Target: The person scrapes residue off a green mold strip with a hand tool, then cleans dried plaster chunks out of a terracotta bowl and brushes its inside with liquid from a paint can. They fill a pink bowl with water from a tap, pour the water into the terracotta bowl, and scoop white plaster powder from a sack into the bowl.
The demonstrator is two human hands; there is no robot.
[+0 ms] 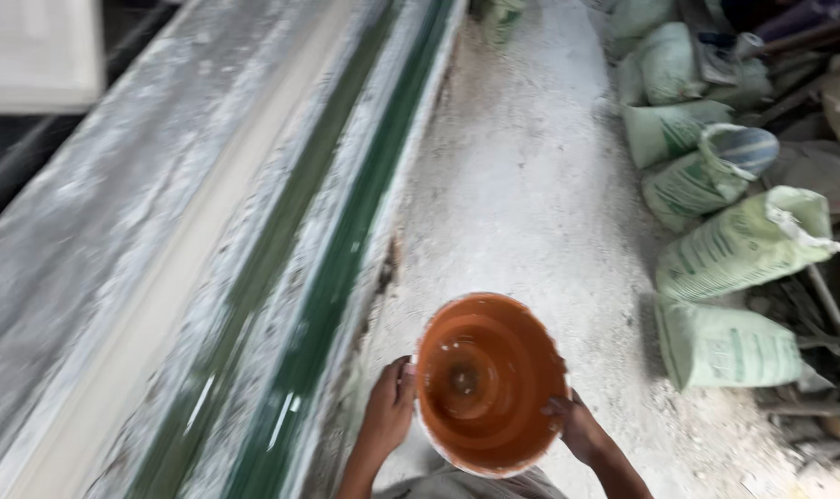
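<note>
Orange bucket point(487, 381), blurred, forearms cut off

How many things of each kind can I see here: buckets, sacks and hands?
Orange bucket: 1
Pale green sacks along the right wall, those clear enough to count: 5; more farther back are too blurred to tell
Hands on the bucket, left hand and right hand: 2
Total: 8
</note>
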